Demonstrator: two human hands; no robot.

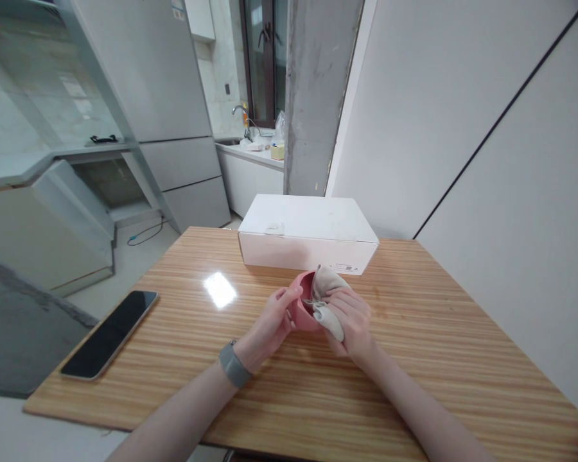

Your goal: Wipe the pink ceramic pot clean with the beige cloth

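My left hand (273,321) is closed around the side of a pink bowl-like vessel (304,318), its thumb over the rim. The vessel is tipped on its side, its opening turned to the right. A light grey cloth (328,282) is bunched in my right hand (354,317), which presses it at the opening. Part of the cloth reaches over the rim, and a fold hangs below my fingers. How far it goes inside is hidden. Both hands are above the wooden table, in front of a white box.
The white box (308,221) lies at the far edge of the wooden table (183,359). A black-screened phone (110,333) rests near the left edge. A white wall (462,128) borders the right side. Behind are a fridge (149,77) and a sink counter (250,160).
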